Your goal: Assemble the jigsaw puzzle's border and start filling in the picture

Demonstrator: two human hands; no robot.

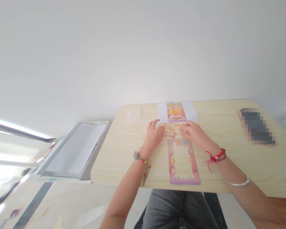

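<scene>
Loose jigsaw puzzle pieces [172, 130] in orange, yellow and white lie in a cluster between my two hands. My left hand [154, 136] is at the left edge of the cluster, its fingers apart and its thumb side touching the pieces. From the right, my right hand [194, 132] reaches to the cluster with thumb and fingertips drawn together; what is between them is too small to make out. Nearer to me lies a pink and purple puzzle frame [184, 182] with a bare middle. Behind the pieces is a picture sheet [175, 113] showing a yellow cartoon animal.
The light wooden table [219, 127] meets a white wall. A clear plastic bag [133, 115] lies at back left, a blurred-out phone-like object [257, 127] at right. Left of the table stands a grey tray with papers [73, 149]. White paper [192, 111] lies under the picture.
</scene>
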